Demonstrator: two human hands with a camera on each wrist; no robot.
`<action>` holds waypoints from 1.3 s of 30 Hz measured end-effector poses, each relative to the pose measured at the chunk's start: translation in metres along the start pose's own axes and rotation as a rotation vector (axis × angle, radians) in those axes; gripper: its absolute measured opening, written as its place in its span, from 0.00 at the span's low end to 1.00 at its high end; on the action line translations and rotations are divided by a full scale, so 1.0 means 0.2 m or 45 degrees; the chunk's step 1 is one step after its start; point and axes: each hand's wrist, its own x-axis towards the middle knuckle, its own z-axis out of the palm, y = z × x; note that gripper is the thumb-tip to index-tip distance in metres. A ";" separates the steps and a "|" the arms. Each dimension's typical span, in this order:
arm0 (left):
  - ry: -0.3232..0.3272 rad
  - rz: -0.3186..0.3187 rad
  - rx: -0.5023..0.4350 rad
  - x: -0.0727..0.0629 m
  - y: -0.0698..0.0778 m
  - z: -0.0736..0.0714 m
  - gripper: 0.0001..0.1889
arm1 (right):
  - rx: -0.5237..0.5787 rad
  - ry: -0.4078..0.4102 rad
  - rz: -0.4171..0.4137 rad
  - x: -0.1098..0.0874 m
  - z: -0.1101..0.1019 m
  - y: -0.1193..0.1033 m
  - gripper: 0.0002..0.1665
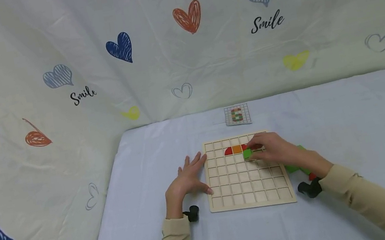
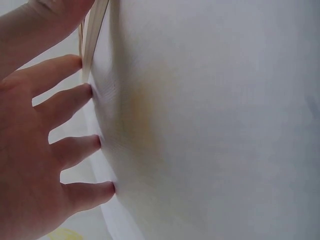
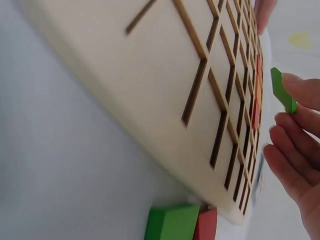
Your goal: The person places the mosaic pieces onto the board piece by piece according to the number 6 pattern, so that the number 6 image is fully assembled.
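A wooden grid board lies flat on the white cloth. In one of its upper rows sit an orange square piece and red pieces on either side of it. Between thumb and fingers my right hand pinches a green block, held just over the board below that row. At the board's left edge my left hand is spread; its thumb and index finger touch the edge, while the other fingertips rest on the cloth in the left wrist view.
Green blocks and a red block lie beside the board's right edge, partly behind the right forearm in the head view. A small pattern card lies beyond the board. Behind the table hangs a cloth printed with hearts.
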 end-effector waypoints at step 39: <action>-0.001 -0.004 -0.023 -0.01 0.00 -0.01 0.62 | -0.055 -0.071 -0.058 0.22 0.21 -0.10 0.10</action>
